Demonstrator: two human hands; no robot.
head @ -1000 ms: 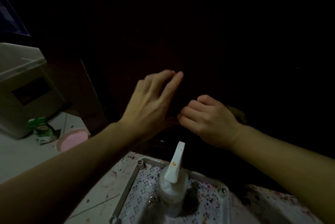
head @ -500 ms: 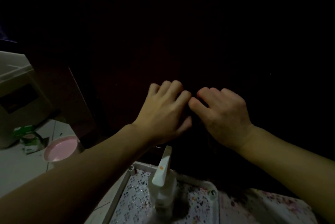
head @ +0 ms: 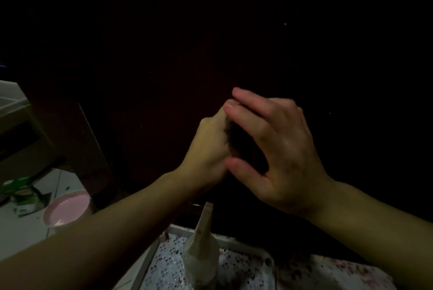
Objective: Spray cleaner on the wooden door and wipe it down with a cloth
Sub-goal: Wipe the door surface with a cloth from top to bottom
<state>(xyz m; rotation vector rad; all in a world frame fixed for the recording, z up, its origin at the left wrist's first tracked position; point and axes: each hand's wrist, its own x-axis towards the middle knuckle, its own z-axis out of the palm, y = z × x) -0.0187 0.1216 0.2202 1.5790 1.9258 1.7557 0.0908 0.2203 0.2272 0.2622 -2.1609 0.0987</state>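
The wooden door (head: 210, 43) fills the view ahead, very dark. In front of it my two hands meet around a dark brown cloth (head: 241, 144), bunched between them. My left hand (head: 206, 153) is curled against the cloth's left side. My right hand (head: 281, 149) lies over it, fingers stretched across the top and thumb underneath. Most of the cloth is hidden in shadow. Below my hands stands a white spray bottle (head: 201, 254), upright, nozzle pointing up, held by neither hand.
The bottle stands on a patterned surface with a pale rim (head: 246, 245). At the lower left a pink bowl (head: 68, 207) and a green packet (head: 21, 186) lie on the light tiled floor. A beige box (head: 21, 139) stands at the left edge.
My hands have risen and closed together on the cloth. The right hand has turned over it with fingers spread, and the left hand has slipped partly behind the right.
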